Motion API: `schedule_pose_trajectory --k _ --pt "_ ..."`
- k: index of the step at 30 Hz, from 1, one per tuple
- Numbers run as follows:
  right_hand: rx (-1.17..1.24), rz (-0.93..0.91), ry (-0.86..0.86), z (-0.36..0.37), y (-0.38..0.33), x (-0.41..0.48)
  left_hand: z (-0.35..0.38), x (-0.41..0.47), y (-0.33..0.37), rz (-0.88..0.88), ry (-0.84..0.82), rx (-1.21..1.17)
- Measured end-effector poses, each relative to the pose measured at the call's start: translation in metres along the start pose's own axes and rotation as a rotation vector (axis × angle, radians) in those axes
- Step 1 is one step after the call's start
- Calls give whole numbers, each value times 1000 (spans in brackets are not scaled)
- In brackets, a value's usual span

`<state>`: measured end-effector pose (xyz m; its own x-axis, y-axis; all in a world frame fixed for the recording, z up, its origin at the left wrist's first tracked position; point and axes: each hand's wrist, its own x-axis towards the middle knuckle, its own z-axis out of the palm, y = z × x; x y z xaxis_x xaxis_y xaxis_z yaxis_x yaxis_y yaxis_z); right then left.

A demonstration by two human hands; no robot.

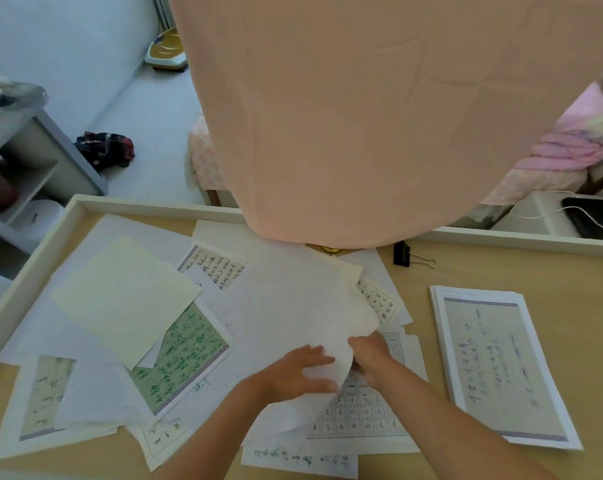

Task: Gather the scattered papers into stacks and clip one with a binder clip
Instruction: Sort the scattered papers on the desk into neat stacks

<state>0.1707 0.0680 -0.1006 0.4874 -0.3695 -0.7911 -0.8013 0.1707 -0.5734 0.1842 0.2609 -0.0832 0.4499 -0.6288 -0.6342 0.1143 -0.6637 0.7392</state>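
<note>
Several loose papers lie scattered over the wooden table (483, 265), some blank, some with calligraphy, one with a green grid (186, 358). A white sheet (303, 306) curls up at its near corner between my hands. My left hand (298, 372) presses on that corner with spread fingers. My right hand (371, 356) grips the sheet's lifted edge from the right. A neat stack of papers (501, 365) lies at the right. A black binder clip (405, 254) rests near the table's far edge, apart from both hands.
A large pink cloth (379, 116) hangs over the far middle of the table and hides part of it. The table has a raised white rim (26, 268). A grey shelf unit (33, 161) stands at the left on the floor.
</note>
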Motion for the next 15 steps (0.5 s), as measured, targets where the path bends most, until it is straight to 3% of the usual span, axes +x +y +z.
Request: schedule_pose_trajectory --k 2,3,5,7,10,15 --pt "-119 9 86 -6 -6 10 -18 -1 -6 -12 137 -222" --pt "-147 8 99 -11 -9 13 -31 -1 -10 -38 297 -255" --pt "-171 1 119 -20 -16 19 -57 5 -29 -146 626 31" --pt "-173 -3 110 -28 -22 23 -79 8 -51 -327 763 378" --pt "-96 -62 67 -31 -24 31 -98 14 -70 -471 673 459" --pt "-96 -95 58 -14 -27 42 -77 26 -60 -331 557 620"
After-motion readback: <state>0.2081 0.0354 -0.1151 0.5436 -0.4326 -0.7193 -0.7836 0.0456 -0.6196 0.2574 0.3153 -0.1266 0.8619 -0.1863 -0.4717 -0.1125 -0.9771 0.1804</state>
